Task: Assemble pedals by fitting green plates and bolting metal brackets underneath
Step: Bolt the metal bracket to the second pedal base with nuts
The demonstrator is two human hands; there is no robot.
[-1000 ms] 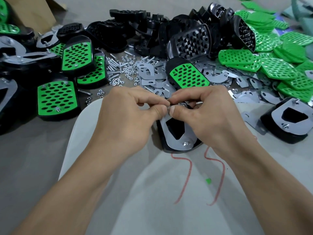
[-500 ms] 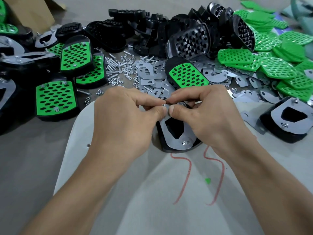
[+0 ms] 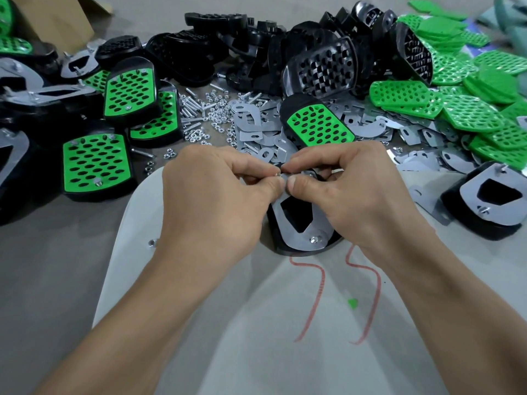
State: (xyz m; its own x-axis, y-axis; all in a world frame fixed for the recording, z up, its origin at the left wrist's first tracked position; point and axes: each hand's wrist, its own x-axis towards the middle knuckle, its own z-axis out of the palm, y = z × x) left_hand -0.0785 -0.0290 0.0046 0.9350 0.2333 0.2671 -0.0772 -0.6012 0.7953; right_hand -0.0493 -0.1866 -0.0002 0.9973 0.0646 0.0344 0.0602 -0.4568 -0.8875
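Even, soft, bright light, faint shadows under the forearms, mild glare on metal brackets (image 3: 258, 129), wide-angle bending at edges, top-right corner blurred

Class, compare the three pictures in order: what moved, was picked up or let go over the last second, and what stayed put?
Nothing visibly moved, and nothing was picked up or let go. The left hand and right hand still pinch a small silver fastener at the far end of the metal bracket on the upturned pedal. The piles of parts behind lie as before.
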